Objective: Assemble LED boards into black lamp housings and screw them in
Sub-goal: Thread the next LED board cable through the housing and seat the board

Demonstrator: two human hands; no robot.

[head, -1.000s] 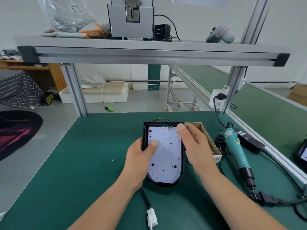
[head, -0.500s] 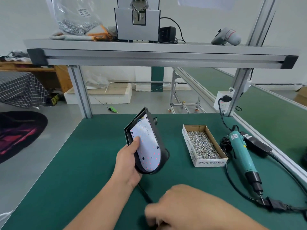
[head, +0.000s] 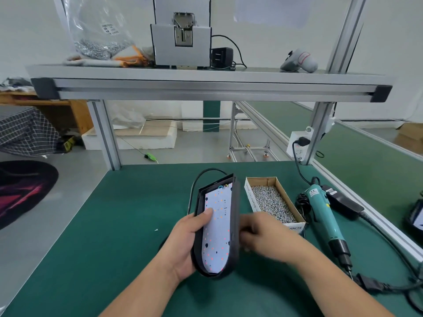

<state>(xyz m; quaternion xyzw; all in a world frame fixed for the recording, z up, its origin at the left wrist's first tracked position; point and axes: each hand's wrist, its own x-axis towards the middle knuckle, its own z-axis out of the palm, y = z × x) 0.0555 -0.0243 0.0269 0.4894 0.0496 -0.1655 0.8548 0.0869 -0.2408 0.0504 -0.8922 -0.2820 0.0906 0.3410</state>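
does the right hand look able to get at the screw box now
Probably yes: the right hand, by the housing the left hand holds, is beside the open box, nothing between them.

We have one view only, worn on the person's head (wide-angle, so straight rails bow), looking forward and down onto the green tabletop (head: 119, 225). It sits near the tabletop, and its upper half takes in the aluminium shelf (head: 206, 88) and the floor (head: 75, 179) beyond.

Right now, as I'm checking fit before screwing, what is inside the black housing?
A white LED board lies inside the black housing, coloured wires at its far end, the left hand pressing it with its thumb. Whatever sits beneath the board is covered.
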